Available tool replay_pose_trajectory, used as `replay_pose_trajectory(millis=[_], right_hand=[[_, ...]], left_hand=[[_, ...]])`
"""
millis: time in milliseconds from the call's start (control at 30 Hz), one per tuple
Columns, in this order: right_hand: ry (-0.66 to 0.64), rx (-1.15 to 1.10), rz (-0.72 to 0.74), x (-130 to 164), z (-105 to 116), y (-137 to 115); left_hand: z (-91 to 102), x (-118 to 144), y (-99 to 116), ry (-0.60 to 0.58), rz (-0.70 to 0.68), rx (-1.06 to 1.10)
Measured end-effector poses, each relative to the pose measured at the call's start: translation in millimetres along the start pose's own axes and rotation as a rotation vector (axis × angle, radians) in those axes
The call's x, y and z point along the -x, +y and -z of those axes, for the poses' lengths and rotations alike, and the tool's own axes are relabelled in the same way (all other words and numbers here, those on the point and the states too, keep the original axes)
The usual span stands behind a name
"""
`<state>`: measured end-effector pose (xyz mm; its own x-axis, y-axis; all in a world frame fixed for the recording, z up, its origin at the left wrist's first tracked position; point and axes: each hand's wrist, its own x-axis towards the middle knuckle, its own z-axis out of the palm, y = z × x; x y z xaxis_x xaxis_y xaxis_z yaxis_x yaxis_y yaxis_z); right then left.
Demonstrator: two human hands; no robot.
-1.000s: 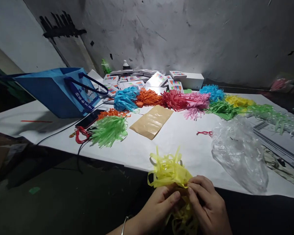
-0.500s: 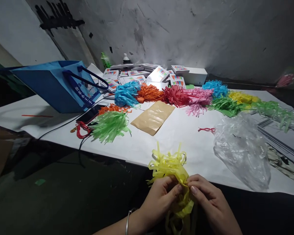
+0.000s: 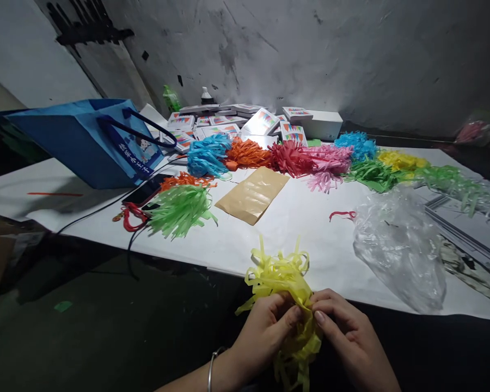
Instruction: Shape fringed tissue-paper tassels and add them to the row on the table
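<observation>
A yellow paper tassel point(image 3: 281, 275) with many thin strips is gathered between my hands at the table's front edge. My left hand point(image 3: 265, 326) is closed around its middle, thumb pressed on the paper. The fingertips of my right hand point(image 3: 343, 324) pinch the same tassel at its right side. Some strips fan out over the table edge and others hang down below my hands. Beyond it lies a flat brown paper envelope point(image 3: 253, 195), with a light green tassel point(image 3: 182, 211) to its left.
Blue, orange, red point(image 3: 289, 158) and pink tassels line the back, before a heap of small printed boxes point(image 3: 261, 122). A blue gift bag point(image 3: 77, 144) leans at left. A clear plastic bag point(image 3: 400, 250) and a red twist tie point(image 3: 342, 215) lie at right. A black cable point(image 3: 93, 214) crosses the left side.
The view has shifted slightly. Both hands keep their hold on the yellow tassel, and its hanging strips have moved a little.
</observation>
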<state>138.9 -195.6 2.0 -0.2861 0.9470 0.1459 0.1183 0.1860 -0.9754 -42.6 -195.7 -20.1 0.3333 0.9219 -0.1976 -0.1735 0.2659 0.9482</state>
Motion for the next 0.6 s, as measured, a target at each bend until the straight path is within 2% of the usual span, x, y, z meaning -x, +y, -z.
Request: replay_pose_trajectory(millis=[233, 300, 433, 600], right_hand=[[0.016, 0.074, 0.071, 2.2, -1.0, 1.0], [0.06, 0.163, 0.149, 2.6, -2.3, 1.8], [0.226, 0.361, 0.3, 0.9, -3.7, 3.7], [0.295, 0.412, 0.312, -2.9, -5.3, 8.4]], left_hand=[[1.8, -0.5, -1.2, 0.01, -0.036, -0.02], [1.2, 0.0, -0.8, 0.021, -0.039, -0.026], [-1.7, 3.4, -1.3, 0.017, -0.052, -0.035], [-3.9, 8.7, -8.9, 0.019, 0.012, -0.018]])
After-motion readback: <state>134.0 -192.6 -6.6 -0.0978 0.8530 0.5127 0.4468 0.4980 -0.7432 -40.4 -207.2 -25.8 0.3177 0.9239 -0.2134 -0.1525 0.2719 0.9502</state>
